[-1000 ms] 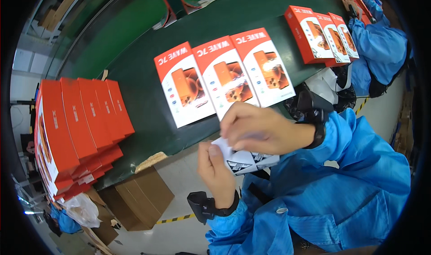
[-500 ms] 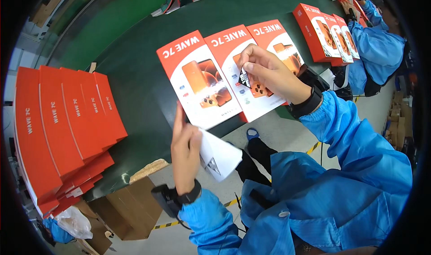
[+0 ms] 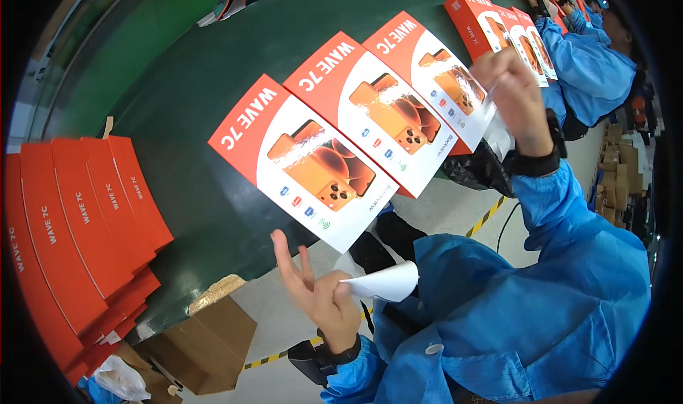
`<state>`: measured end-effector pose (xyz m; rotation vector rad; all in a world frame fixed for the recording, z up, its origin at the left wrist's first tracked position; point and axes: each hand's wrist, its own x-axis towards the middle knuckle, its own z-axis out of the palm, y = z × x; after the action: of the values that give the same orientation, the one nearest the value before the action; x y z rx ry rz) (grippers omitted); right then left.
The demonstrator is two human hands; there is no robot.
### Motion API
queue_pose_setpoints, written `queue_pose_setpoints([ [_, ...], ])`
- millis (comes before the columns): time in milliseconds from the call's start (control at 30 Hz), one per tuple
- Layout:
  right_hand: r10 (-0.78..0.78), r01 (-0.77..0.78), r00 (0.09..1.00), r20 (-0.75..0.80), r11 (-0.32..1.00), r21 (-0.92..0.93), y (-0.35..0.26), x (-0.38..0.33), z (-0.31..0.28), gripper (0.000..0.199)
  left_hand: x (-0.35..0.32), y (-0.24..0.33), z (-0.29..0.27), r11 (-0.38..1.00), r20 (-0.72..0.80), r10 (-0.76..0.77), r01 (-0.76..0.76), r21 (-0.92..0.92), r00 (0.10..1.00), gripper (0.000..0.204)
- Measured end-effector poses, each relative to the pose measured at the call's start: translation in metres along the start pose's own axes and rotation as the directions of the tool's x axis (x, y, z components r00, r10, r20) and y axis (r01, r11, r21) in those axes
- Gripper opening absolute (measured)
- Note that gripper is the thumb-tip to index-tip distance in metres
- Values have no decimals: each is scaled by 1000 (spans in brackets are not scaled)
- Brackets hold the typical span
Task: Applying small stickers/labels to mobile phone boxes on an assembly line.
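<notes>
A green table (image 3: 185,119) is stretching beneath the middle box (image 3: 373,112), the landmark here; a bank of red boxes (image 3: 78,226) is standing well to that box's left, and a cardboard carton (image 3: 206,347) is sitting below and to its left. The left box (image 3: 306,166) and right box (image 3: 434,84) are lying face up on either side of the middle box. The left hand (image 3: 320,290), below the middle box, is pinching a curled white sheet (image 3: 388,282) while two fingers are pointing outward. The right hand (image 3: 512,94), to the middle box's right, is blurring beside the right box's near corner, fingers bent; whether it is gripping anything cannot be told. Setting out the row looks done; the left and middle fronts are showing no dark triangular label, and the right box's near corner is staying unclear. Half a second ago the right hand was holding such a label over the middle box; now it is hovering farther right, and the sheet is turning a blank side up.
</notes>
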<state>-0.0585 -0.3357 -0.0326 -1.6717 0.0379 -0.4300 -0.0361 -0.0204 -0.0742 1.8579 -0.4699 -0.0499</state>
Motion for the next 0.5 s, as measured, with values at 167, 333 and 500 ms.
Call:
queue_pose_setpoints([
  [167, 275, -241, 958, -81, 926, 292, 32, -23, -58, 11, 24, -12, 6, 964, 21, -98, 100, -248, 995, 51],
  [333, 231, -150, 963, -139, 887, 436, 38, -30, -10, 14, 58, -38, -6, 953, 129, -150, 179, -245, 980, 42],
  [500, 285, -198, 935, -213, 914, 355, 9, -16, 3, 15, 68, -25, -6, 973, -79, 22, -40, -228, 997, 41],
])
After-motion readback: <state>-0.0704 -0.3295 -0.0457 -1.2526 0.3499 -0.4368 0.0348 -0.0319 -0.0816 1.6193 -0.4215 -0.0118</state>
